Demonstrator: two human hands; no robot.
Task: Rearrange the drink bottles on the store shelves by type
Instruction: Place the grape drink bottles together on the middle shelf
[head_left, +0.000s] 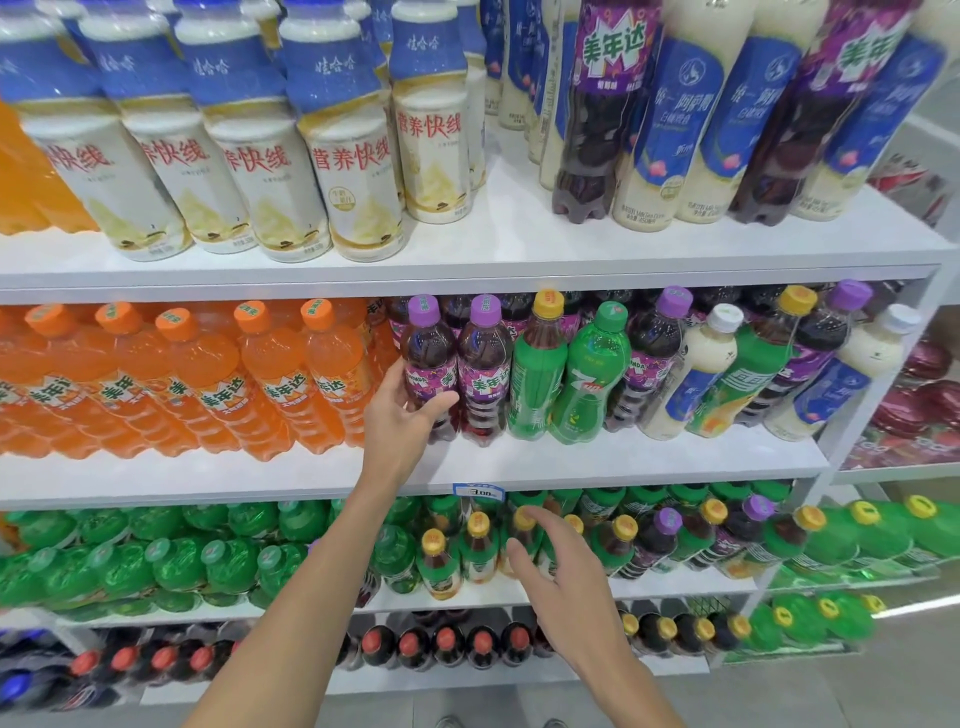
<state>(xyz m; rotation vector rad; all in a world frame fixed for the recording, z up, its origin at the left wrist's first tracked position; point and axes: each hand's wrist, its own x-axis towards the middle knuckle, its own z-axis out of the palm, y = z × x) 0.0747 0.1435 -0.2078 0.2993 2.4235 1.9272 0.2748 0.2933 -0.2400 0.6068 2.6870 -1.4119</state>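
On the middle shelf (623, 462) my left hand (402, 410) grips a purple grape soda bottle (428, 358) that stands right of the orange soda row (208, 384). A second grape bottle (484, 364) stands beside it, then two green bottles (566, 374) and a mix of grape, milk tea and green tea bottles (753, 364). My right hand (563, 577) hovers with spread fingers in front of the yellow-capped tea bottles (480, 545) one shelf below, holding nothing.
The top shelf carries white milk drink bottles (270, 166) at left and grape soda mixed with milk tea (727, 119) at right. Green soda bottles (156, 561) fill the lower shelf's left. Red-capped cola bottles (447, 644) line the bottom shelf. A price tag (478, 491) hangs on the shelf edge.
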